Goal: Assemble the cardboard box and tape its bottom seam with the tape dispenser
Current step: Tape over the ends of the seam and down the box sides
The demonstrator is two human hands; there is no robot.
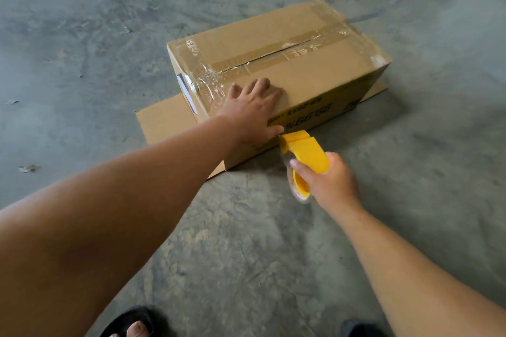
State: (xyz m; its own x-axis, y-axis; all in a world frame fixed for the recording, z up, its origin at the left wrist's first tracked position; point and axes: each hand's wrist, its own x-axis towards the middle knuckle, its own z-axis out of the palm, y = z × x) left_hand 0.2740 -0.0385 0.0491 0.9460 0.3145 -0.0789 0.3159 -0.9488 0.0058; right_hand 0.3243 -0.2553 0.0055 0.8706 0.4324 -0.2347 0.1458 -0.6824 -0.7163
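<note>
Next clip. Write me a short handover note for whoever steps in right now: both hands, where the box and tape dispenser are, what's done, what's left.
Left hand: flat on the cardboard box, steadying its near top edge.
Right hand: grips the yellow tape dispenser, its head at the box's near side.
Box: on the concrete floor, bottom up, flaps folded shut; open flaps splay out underneath.
Done: box assembled; old tape along the seam, which still gapes.
Left: run fresh tape across the seam.
</note>
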